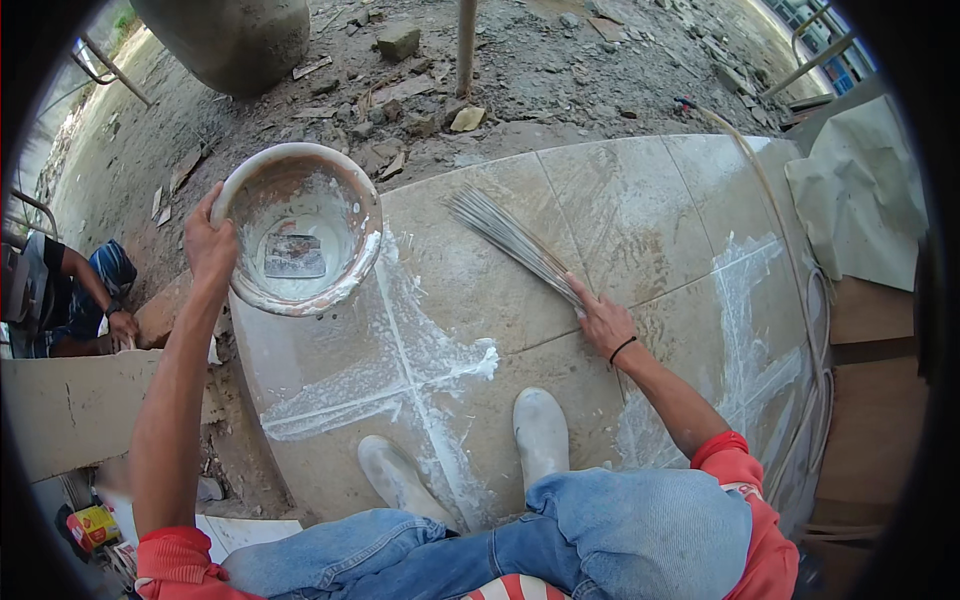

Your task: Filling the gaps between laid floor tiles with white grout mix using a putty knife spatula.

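My left hand grips the left rim of a round, white-smeared basin, which holds white residue and a small flat grey piece. My right hand is closed around the near end of a bundle of thin, pale sticks, angled toward the upper left over the tiled floor. White paste is smeared along tile joints beneath and to the right. My boots stand on the tiles.
A person crouches at the left beside a pale board. Rubble, a grey cylindrical column and metal poles lie beyond. A hose, draped sheet and brown boards are at the right.
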A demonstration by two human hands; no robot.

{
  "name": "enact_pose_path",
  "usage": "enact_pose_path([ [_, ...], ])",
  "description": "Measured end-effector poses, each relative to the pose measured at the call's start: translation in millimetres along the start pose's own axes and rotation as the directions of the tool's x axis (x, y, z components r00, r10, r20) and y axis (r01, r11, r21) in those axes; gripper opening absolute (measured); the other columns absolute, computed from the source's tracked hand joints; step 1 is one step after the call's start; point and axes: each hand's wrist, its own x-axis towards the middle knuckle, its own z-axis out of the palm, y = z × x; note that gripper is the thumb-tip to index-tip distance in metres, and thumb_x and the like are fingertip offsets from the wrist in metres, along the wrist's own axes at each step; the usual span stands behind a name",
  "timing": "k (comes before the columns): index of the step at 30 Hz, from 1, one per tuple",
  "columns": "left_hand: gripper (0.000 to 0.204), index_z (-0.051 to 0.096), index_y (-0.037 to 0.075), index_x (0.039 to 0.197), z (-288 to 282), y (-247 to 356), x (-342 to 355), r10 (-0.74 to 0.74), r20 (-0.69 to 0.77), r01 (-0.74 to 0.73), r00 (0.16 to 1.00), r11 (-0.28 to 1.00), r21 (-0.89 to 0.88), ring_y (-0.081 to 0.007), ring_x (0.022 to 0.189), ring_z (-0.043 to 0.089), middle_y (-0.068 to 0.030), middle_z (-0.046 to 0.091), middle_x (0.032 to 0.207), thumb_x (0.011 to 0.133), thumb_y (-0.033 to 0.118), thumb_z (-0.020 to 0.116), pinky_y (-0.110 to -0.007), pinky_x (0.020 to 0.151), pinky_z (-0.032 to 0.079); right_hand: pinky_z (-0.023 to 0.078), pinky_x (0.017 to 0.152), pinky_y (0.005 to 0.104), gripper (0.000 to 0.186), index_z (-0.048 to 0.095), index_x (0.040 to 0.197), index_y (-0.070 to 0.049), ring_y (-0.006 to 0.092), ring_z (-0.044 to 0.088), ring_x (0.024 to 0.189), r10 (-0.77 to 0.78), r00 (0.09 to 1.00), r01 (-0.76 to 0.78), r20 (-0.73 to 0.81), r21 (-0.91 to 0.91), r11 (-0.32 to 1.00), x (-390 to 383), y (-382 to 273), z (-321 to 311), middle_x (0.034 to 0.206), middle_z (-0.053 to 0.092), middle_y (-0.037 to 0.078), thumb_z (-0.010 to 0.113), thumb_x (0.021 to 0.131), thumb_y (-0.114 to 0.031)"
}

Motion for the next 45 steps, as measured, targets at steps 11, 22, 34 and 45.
enact_pose_path([
  [11, 0.061, 0.065, 0.017, 0.143, 26, -2, 16, 0.107, 0.065, -0.095, 0.992, 0.981, -0.167, -0.0252, 0.107, 0.072, -0.0158, 0.074, 0.123, 0.086, -0.003, 0.057, -0.037, 0.096, 0.053, 0.05, 0.085, 0.0627, 0.074, 0.015, 0.165, -0.022, 0.0574, 0.066, 0.094, 0.764, 0.532, -0.548, -0.365, 0.539, 0.639, -124, 58, 15, 0.101, 0.07, 0.037, 0.055, 0.103, -0.026],
  [22, 0.06, 0.067, 0.014, 0.141, 75, -1, 30, 0.143, 0.083, -0.118, 0.986, 0.962, -0.246, -0.027, 0.109, 0.072, -0.0163, 0.074, 0.123, 0.084, -0.003, 0.053, -0.038, 0.098, 0.053, 0.05, 0.084, 0.0629, 0.076, 0.018, 0.165, -0.021, 0.0565, 0.067, 0.091, 0.457, 0.858, -0.305, -0.236, 0.482, 0.821, -45, -97, 8, 0.09, 0.069, 0.035, 0.058, 0.101, -0.026],
  [34, 0.061, 0.068, 0.016, 0.14, 121, -7, 34, 0.186, 0.096, -0.152, 0.978, 0.947, -0.283, -0.0272, 0.101, 0.074, -0.0171, 0.075, 0.118, 0.082, -0.001, 0.055, -0.038, 0.092, 0.056, 0.05, 0.089, 0.0646, 0.08, 0.013, 0.166, -0.015, 0.0592, 0.065, 0.094, 0.698, 0.7, -0.594, -0.153, 0.417, 0.688, -198, -84, 126, 0.096, 0.07, 0.037, 0.057, 0.101, -0.025],
  [45, 0.058, 0.068, 0.017, 0.14, 94, -20, 36, 0.178, 0.031, -0.158, 0.983, 0.928, -0.337, -0.0233, 0.097, 0.074, -0.0149, 0.076, 0.117, 0.084, 0.002, 0.058, -0.037, 0.089, 0.056, 0.053, 0.081, 0.0567, 0.08, 0.023, 0.165, -0.032, 0.0483, 0.067, 0.089, 0.219, 0.942, -0.158, -0.256, 0.237, 0.959, -186, -84, 65, 0.096, 0.067, 0.027, 0.064, 0.097, -0.021],
])
